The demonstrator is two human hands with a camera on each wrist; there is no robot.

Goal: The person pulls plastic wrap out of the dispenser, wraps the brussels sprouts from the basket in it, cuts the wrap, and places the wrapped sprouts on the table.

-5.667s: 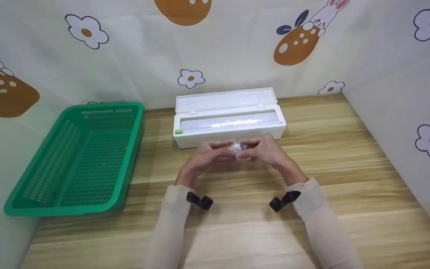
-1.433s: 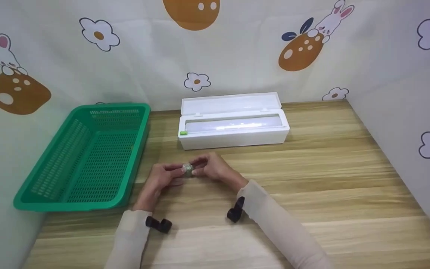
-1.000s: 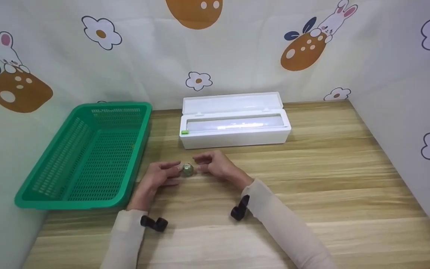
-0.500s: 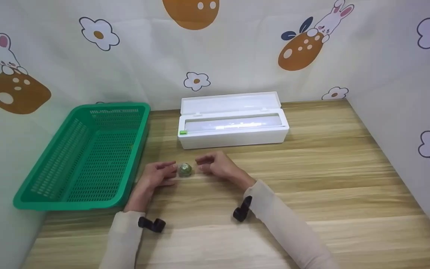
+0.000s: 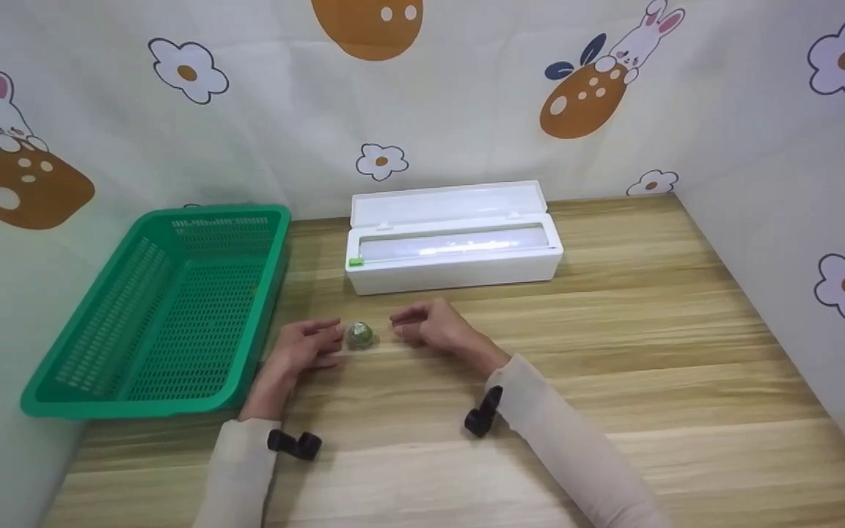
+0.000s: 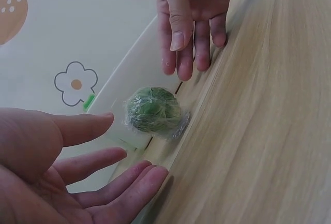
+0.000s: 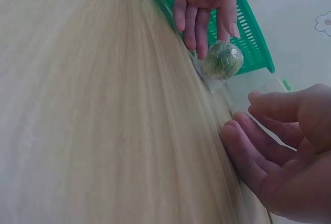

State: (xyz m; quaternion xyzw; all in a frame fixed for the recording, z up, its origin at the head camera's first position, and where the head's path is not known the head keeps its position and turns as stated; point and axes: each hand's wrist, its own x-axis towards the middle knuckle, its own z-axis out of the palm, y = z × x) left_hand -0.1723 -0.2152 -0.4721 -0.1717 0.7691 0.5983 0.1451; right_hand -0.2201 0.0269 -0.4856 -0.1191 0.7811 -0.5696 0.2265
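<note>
A small round green fruit or vegetable wrapped in crinkled cling film (image 5: 360, 335) rests on the wooden table, a loose tail of film at its side (image 6: 179, 127). To its left lies my left hand (image 5: 303, 346), fingers loosely extended and fingertips close to the wrapped ball. My right hand (image 5: 437, 328) stays on the other side, a wider gap away, thumb and fingers apart and holding nothing. In the right wrist view the ball (image 7: 223, 60) sits between both hands. Behind them stands a white cling film dispenser (image 5: 459, 273), its lid raised and the film roll (image 5: 459, 243) showing.
A green plastic basket (image 5: 228, 400) with slotted sides stands to the left of my left hand. On the dispenser's left front corner is a green slider (image 5: 356, 262). Printed cloth (image 5: 466, 110) hangs behind the table (image 5: 650, 330) and along its sides.
Both hands brought the wrapped ball from in front of the dispenser to the left and put it down. They then let go and drew apart to either side.
</note>
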